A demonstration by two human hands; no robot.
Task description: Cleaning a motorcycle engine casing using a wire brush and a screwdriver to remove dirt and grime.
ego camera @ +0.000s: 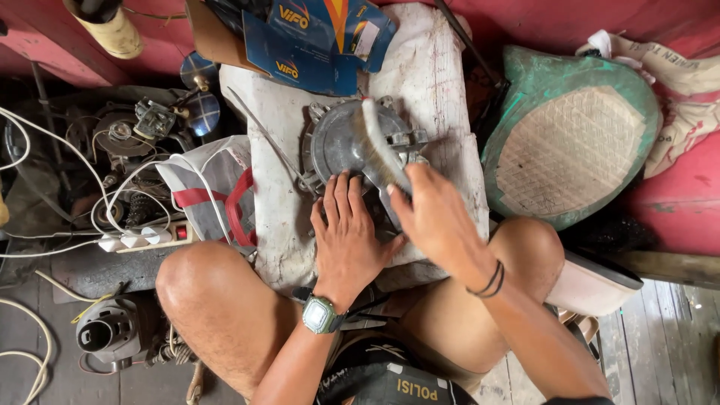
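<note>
we brush a round grey metal engine cover [346, 142] lying on a stained white cloth [439, 90] between our knees — the left hand [347, 238] spread flat, fingers open, pinning its near edge; the right hand [435, 217] closed around a worn wire brush [381, 146] laid across the top. best done, we judge, with short strokes and firm downward pressure — a blue cardboard box [307, 41] sits beyond.

Your head view is evenly lit by soft daylight, no harsh glare. The pale cloth [427, 90] on the surface reads brightest, near washed out. Shadows are soft under your hands. Far left clutter sits dim, detail lost in the dark. The brush [382, 146] shows slight motion blur. The centre is sharp; there's mild wide-angle stretch at the edges.
</note>
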